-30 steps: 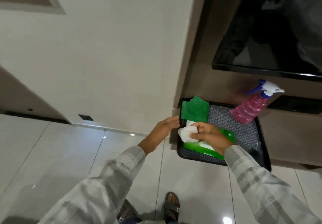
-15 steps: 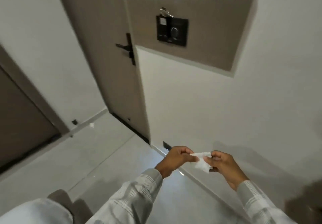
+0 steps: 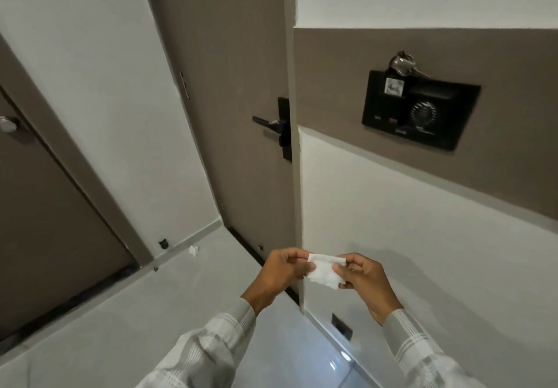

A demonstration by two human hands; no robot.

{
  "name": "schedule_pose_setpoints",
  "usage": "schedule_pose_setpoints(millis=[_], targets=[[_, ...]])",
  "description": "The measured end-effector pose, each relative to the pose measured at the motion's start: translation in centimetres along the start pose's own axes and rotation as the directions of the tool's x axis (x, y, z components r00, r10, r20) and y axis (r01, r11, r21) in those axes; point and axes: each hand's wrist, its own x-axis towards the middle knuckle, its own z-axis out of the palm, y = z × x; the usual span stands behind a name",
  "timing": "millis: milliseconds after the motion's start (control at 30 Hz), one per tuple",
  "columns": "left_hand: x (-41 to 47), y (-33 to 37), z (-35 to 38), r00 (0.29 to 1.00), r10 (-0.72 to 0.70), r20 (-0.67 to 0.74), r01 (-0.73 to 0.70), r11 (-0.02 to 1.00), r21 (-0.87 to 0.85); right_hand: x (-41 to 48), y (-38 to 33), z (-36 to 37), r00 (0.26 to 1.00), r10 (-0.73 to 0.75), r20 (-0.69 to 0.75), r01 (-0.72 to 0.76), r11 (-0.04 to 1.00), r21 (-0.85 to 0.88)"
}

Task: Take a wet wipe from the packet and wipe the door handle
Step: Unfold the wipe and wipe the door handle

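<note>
A small white wet wipe (image 3: 324, 271) is stretched between both hands in front of me. My left hand (image 3: 279, 273) pinches its left edge and my right hand (image 3: 363, 279) pinches its right edge. The black lever door handle (image 3: 271, 123) sits on its black plate at the edge of the brown door (image 3: 235, 86), well above and a little left of my hands. The wipes packet is out of view.
A black wall panel (image 3: 419, 110) with a dial and keys (image 3: 403, 63) on top is mounted right of the door. A second brown door (image 3: 45, 206) with a round knob stands at left. A scrap of white paper (image 3: 193, 250) lies on the floor.
One second ago my right hand pulled the wipe from the green packet on the tray. My view has since turned to the door, which now appears nearer, and both hands hold the wipe.
</note>
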Motion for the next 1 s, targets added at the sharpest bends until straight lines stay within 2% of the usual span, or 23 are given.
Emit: schedule_pose_setpoints(millis=[133, 233, 300, 333, 400, 467, 500, 567, 600, 633, 667, 700, 733, 767, 800, 833, 900, 1000], targets=[[5.9, 2.6, -5.8, 0.999, 0.039, -0.009, -0.039, 0.998, 0.058, 6.6, -3.7, 3.8, 0.995, -0.077, 0.061, 0.083, 0.991, -0.1], [10.0, 5.3, -9.5, 0.995, 0.102, 0.015, -0.103, 0.99, 0.095, 10.3, -6.9, 6.8, 0.983, -0.185, 0.004, 0.182, 0.967, -0.178], [13.1, 7.2, -11.9, 0.977, 0.211, -0.003, -0.208, 0.967, 0.147, 12.4, -9.4, 8.7, 0.958, -0.28, -0.068, 0.257, 0.936, -0.241], [14.8, 8.0, -13.3, 0.957, 0.288, -0.029, -0.275, 0.936, 0.221, 13.2, -10.7, 9.5, 0.938, -0.332, -0.104, 0.292, 0.914, -0.28], [19.0, 9.4, -16.9, 0.897, 0.438, -0.063, -0.361, 0.805, 0.471, 15.3, -13.3, 11.9, 0.88, -0.446, -0.162, 0.373, 0.861, -0.345], [23.3, 10.7, -21.0, 0.812, 0.577, -0.087, -0.404, 0.664, 0.629, 17.4, -16.0, 14.7, 0.773, -0.589, -0.235, 0.457, 0.774, -0.437], [24.9, 11.3, -22.4, 0.76, 0.644, -0.089, -0.425, 0.595, 0.682, 17.8, -17.3, 15.5, 0.684, -0.677, -0.273, 0.493, 0.704, -0.511], [28.9, 12.9, -26.0, 0.67, 0.741, -0.048, -0.474, 0.477, 0.74, 19.9, -19.1, 18.0, 0.389, -0.866, -0.314, 0.469, 0.48, -0.742], [30.9, 13.7, -27.6, 0.634, 0.773, -0.017, -0.498, 0.425, 0.756, 21.2, -19.7, 19.2, 0.243, -0.935, -0.259, 0.408, 0.34, -0.847], [32.2, 14.5, -28.5, 0.601, 0.799, 0.007, -0.507, 0.375, 0.776, 22.1, -19.9, 19.7, 0.174, -0.973, -0.152, 0.328, 0.203, -0.923], [33.7, 15.4, -29.3, 0.576, 0.817, 0.036, -0.518, 0.33, 0.789, 23.3, -19.9, 20.3, 0.209, -0.977, -0.047, 0.235, 0.097, -0.967], [35.2, 16.3, -30.1, 0.557, 0.827, 0.076, -0.536, 0.288, 0.793, 24.7, -19.6, 20.9, 0.327, -0.945, 0.005, 0.148, 0.046, -0.988], [36.2, 17.0, -30.5, 0.535, 0.836, 0.119, -0.55, 0.239, 0.8, 25.7, -19.0, 21.4, 0.487, -0.873, -0.005, 0.084, 0.053, -0.995], [37.3, 17.7, -30.9, 0.514, 0.842, 0.164, -0.573, 0.195, 0.796, 26.4, -18.3, 22.1, 0.617, -0.786, -0.041, 0.029, 0.075, -0.997], [38.5, 18.3, -31.2, 0.49, 0.847, 0.205, -0.592, 0.151, 0.792, 27.0, -17.9, 22.5, 0.685, -0.725, -0.077, -0.011, 0.095, -0.995], [39.4, 18.6, -31.2, 0.468, 0.851, 0.237, -0.595, 0.106, 0.797, 27.3, -17.6, 22.5, 0.705, -0.702, -0.102, -0.028, 0.116, -0.993], [41.2, 18.9, -31.3, 0.44, 0.856, 0.272, -0.604, 0.058, 0.795, 27.7, -17.8, 22.5, 0.689, -0.715, -0.119, -0.039, 0.128, -0.991], [43.6, 18.3, -31.7, 0.448, 0.837, 0.314, -0.601, 0.022, 0.799, 28.5, -18.4, 22.2, 0.701, -0.71, -0.067, -0.064, 0.032, -0.997]])
